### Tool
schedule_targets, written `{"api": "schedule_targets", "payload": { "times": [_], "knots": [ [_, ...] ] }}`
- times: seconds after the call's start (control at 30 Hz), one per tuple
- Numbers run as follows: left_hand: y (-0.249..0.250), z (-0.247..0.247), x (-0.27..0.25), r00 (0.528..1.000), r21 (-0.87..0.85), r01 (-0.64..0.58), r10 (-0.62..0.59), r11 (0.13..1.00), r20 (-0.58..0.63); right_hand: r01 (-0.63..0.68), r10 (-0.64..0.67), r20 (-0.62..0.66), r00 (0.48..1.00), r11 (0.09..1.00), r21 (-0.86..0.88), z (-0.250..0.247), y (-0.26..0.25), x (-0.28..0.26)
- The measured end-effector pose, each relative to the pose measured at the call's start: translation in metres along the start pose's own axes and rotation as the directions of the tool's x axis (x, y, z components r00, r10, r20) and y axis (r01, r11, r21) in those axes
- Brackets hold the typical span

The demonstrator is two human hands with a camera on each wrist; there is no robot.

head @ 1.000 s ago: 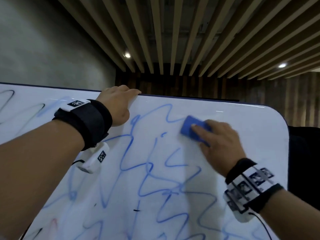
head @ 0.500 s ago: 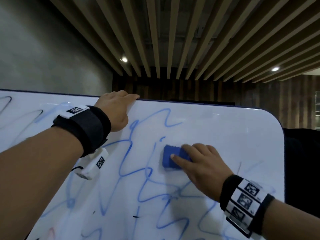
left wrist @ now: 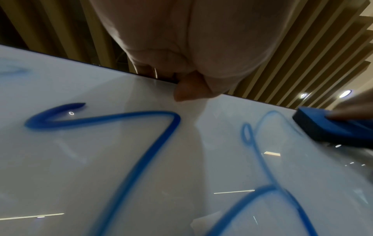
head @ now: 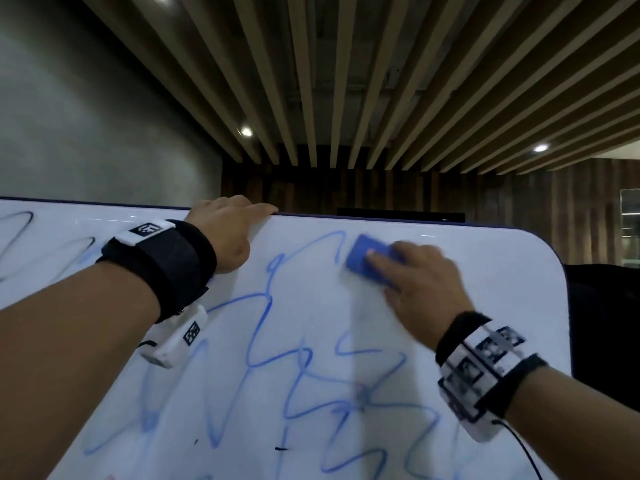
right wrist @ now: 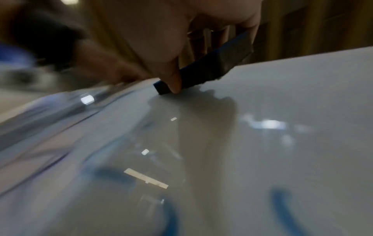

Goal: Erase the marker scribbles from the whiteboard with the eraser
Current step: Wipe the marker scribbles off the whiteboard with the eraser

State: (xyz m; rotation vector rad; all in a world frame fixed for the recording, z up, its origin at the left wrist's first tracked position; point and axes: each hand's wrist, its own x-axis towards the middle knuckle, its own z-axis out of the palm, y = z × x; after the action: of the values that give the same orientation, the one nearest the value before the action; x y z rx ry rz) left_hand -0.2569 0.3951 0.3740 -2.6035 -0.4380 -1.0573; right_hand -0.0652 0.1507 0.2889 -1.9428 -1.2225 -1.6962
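Observation:
A white whiteboard [head: 502, 282] fills the lower half of the head view, covered with blue marker scribbles [head: 266, 317]. My right hand [head: 415, 282] grips a blue eraser [head: 363, 259] between thumb and fingers and presses it flat on the board near the top edge, right of centre. The eraser [left wrist: 327, 127] shows at the right edge of the left wrist view, and the eraser [right wrist: 207, 71] sits under my thumb in the right wrist view. My left hand [head: 228, 230] curls its fingers over the board's top edge. A wiped, faint strip runs down below the eraser.
Dark marker loops [head: 20, 233] sit at the board's far left. A small black mark [head: 281, 448] lies low on the board. The board's rounded right corner [head: 550, 251] borders a dark surface. Wooden ceiling slats [head: 346, 81] and a grey wall lie behind.
My right hand has slid the eraser back up from mid-board to near the top edge, and blue lines in that strip are gone. The left hand kept its hold.

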Motion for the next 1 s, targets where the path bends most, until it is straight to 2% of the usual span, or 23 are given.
{"api": "schedule_targets", "payload": {
  "times": [0.03,0.07,0.1,0.13,0.2,0.23,0.27,0.33,0.37,0.4,0.43,0.5,0.57,0.6,0.63,0.7,0.73,0.77,0.8,0.87,0.93,0.97,1.0],
  "knots": [
    [-0.001,0.000,0.000,1.000,-0.008,0.003,-0.003,1.000,0.000,-0.106,0.105,-0.038,0.994,0.994,-0.018,-0.003,0.007,0.004],
    [-0.002,0.000,0.000,1.000,-0.020,0.006,-0.006,1.000,-0.003,-0.115,0.113,-0.060,0.992,0.993,-0.025,-0.001,0.006,0.000],
    [-0.003,0.000,0.001,1.000,-0.039,0.008,-0.008,0.999,-0.011,-0.039,0.037,-0.058,0.998,0.999,-0.019,0.004,-0.004,-0.010],
    [-0.006,0.000,0.001,1.000,-0.058,0.005,-0.006,0.998,-0.016,0.103,-0.103,-0.021,0.994,0.995,-0.007,0.009,-0.020,-0.023],
    [-0.011,-0.001,0.002,1.000,-0.073,-0.015,0.014,0.997,-0.013,0.375,-0.371,0.138,0.918,0.927,-0.005,0.014,-0.048,-0.044],
    [-0.014,-0.002,0.002,1.000,-0.069,-0.022,0.022,0.997,-0.001,0.425,-0.416,0.185,0.890,0.905,-0.008,0.011,-0.048,-0.039],
    [-0.017,-0.003,0.002,1.000,-0.059,-0.023,0.023,0.998,0.010,0.397,-0.389,0.190,0.902,0.918,-0.007,0.007,-0.041,-0.024],
    [-0.022,-0.004,-0.001,1.000,-0.040,-0.006,0.007,0.999,0.025,0.111,-0.108,0.089,0.990,0.993,-0.031,-0.001,-0.019,0.012],
    [-0.023,-0.003,-0.002,1.000,-0.032,0.002,-0.001,0.999,0.025,-0.060,0.061,0.028,0.998,0.997,-0.047,-0.006,-0.009,0.025],
    [-0.024,-0.002,-0.003,1.000,-0.025,0.003,-0.002,1.000,0.023,-0.155,0.156,0.005,0.988,0.986,-0.054,-0.007,-0.007,0.029],
    [-0.026,-0.002,-0.004,1.000,-0.019,0.000,0.000,1.000,0.021,-0.133,0.132,-0.011,0.991,0.990,-0.052,-0.004,-0.013,0.026],
    [-0.029,0.000,-0.005,1.000,-0.005,0.000,0.000,1.000,0.020,0.125,-0.124,0.032,0.992,0.991,-0.043,0.010,-0.040,0.004],
    [-0.033,0.002,-0.006,1.000,0.015,-0.011,0.011,1.000,0.013,0.341,-0.333,0.142,0.932,0.940,-0.035,0.018,-0.058,-0.014],
    [-0.036,0.002,-0.007,1.000,0.022,-0.022,0.022,1.000,0.005,0.350,-0.342,0.156,0.927,0.936,-0.023,0.014,-0.054,-0.008],
    [-0.039,0.003,-0.008,1.000,0.025,-0.030,0.030,0.999,-0.002,0.277,-0.274,0.127,0.953,0.961,-0.010,0.009,-0.046,0.003],
    [-0.045,0.002,-0.011,1.000,0.023,-0.030,0.030,0.999,-0.010,-0.018,0.019,0.024,1.000,0.999,-0.035,-0.001,-0.028,0.027],
    [-0.048,0.001,-0.013,1.000,0.019,-0.027,0.027,0.999,-0.009,-0.140,0.140,0.009,0.990,0.988,-0.059,-0.004,-0.023,0.034],
    [-0.051,0.001,-0.014,1.000,0.014,-0.025,0.025,1.000,-0.006,-0.180,0.181,-0.002,0.984,0.982,-0.063,-0.003,-0.028,0.034],
    [-0.053,0.000,-0.015,1.000,0.016,-0.025,0.025,1.000,-0.003,-0.135,0.134,-0.016,0.991,0.990,-0.037,0.001,-0.040,0.030],
    [-0.055,0.000,-0.017,1.000,0.024,-0.031,0.031,0.999,0.001,0.105,-0.105,0.013,0.994,0.994,0.016,0.017,-0.081,0.010],
    [-0.055,0.001,-0.018,0.999,0.034,-0.032,0.032,0.999,-0.004,0.287,-0.286,0.124,0.950,0.958,0.004,0.026,-0.111,-0.006],
    [-0.054,0.001,-0.018,0.999,0.045,-0.031,0.031,0.999,-0.007,0.304,-0.300,0.145,0.943,0.953,-0.005,0.024,-0.111,-0.003],
    [-0.054,0.001,-0.018,1.000,0.058,-0.029,0.030,0.998,-0.008,0.253,-0.250,0.134,0.959,0.968,-0.002,0.020,-0.105,0.006]
  ]
}}
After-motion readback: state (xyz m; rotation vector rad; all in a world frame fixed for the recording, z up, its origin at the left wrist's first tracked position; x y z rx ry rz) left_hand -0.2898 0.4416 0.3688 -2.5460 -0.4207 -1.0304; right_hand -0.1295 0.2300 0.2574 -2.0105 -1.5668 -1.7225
